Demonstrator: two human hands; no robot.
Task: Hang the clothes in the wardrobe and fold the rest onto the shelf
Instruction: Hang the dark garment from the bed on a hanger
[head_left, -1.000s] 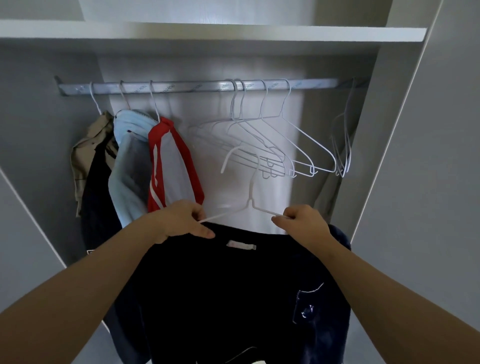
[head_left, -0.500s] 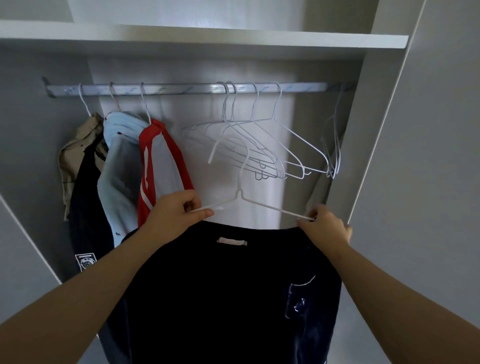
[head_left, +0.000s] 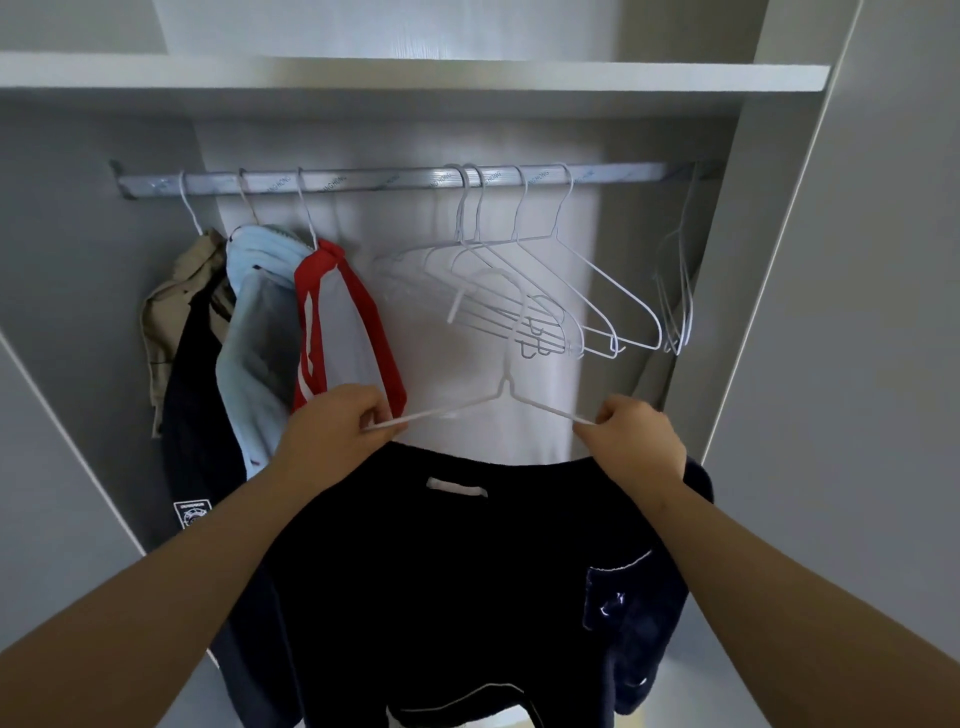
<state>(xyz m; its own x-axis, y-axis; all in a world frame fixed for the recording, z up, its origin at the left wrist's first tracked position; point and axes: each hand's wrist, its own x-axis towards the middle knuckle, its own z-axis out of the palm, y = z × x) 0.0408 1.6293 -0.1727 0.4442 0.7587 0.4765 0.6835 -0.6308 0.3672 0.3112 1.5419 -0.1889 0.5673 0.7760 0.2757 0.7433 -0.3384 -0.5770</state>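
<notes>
Rail (head_left: 395, 179) gap between red top (head_left: 337, 322) and empty hangers (head_left: 550, 332), hanger (head_left: 503, 387) below

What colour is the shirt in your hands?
The shirt is dark navy, almost black; the head view shows it.

A shelf (head_left: 415, 78) runs across the top of the wardrobe, and a rail (head_left: 374, 179) spans the space just below it. At the left end of the rail hang three garments (head_left: 260, 322), packed side by side. Right of them, past a gap, a bunch of spare hangers (head_left: 545, 291) sits on the middle of the rail, with two more hangers (head_left: 675, 301) at the far right end beside the side panel (head_left: 857, 364). Nearer, below the rail, is a hanger (head_left: 506, 384) whose hook lies in front of the spare bunch. The left hand (head_left: 332, 431) is on its left arm and the right hand (head_left: 634, 441) on its right arm. A shirt (head_left: 467, 571) hangs beneath, between the forearms.
</notes>
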